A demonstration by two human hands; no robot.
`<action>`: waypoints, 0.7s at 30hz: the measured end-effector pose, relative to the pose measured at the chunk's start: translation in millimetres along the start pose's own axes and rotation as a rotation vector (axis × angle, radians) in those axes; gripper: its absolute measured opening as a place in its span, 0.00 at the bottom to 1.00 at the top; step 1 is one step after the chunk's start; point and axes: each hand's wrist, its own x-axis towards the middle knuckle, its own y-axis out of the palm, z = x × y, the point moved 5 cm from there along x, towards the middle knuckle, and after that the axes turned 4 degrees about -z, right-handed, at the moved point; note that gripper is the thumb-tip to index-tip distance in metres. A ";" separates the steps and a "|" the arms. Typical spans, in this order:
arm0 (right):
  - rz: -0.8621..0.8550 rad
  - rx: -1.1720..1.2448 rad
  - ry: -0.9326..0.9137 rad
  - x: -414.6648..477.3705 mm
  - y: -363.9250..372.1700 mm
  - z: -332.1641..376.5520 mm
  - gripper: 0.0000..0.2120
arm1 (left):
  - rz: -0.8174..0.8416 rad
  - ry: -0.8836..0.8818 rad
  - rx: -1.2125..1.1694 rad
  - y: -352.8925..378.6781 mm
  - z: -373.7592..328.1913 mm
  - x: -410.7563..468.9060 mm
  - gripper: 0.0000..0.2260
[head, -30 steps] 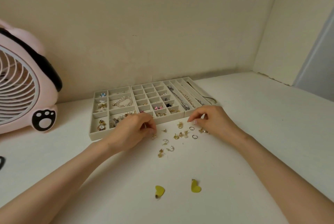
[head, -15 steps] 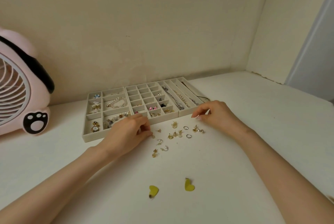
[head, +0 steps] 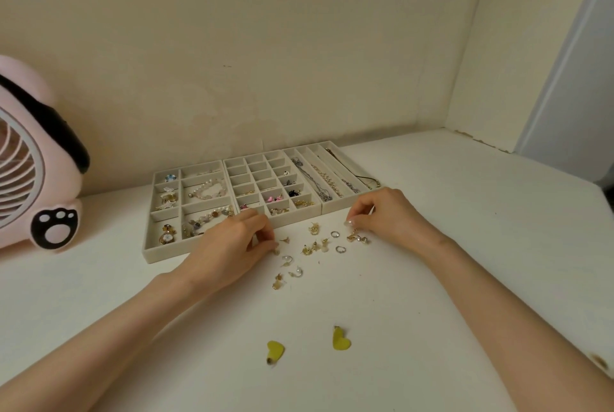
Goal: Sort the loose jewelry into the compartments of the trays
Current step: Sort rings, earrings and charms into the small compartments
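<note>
White tabletop [head: 465,262], set against a cream wall.
- Three beige compartment trays in a row just beyond both hands' fingertips: left tray [head: 166,254], middle tray [head: 292,221], right tray [head: 342,207], walls touching.
- Pink fan [head: 36,179] with a paw print, well left of the left fingers [head: 262,235].
- Small gold earrings [head: 314,245] scattered between the left fingers and the right fingers [head: 357,216].
- Two silver rings [head: 335,234] near the right fingers.
- Two pearl hoops [head: 286,259] just beside the left fingers, on the near side.
- Two yellow hearts [head: 340,340], well nearer the person than either hand's fingers.
</note>
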 end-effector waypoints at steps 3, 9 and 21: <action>-0.013 0.023 0.007 2.1 -11.2 -2.1 0.05 | 0.003 0.007 -0.006 0.4 -0.3 0.0 0.02; 0.245 -0.032 0.079 -6.2 -10.8 -8.3 0.05 | 0.012 0.006 -0.008 1.5 0.0 -0.8 0.01; 0.185 0.061 0.064 -2.1 -9.5 -9.4 0.10 | 0.020 0.018 -0.011 2.5 -1.0 -1.1 0.01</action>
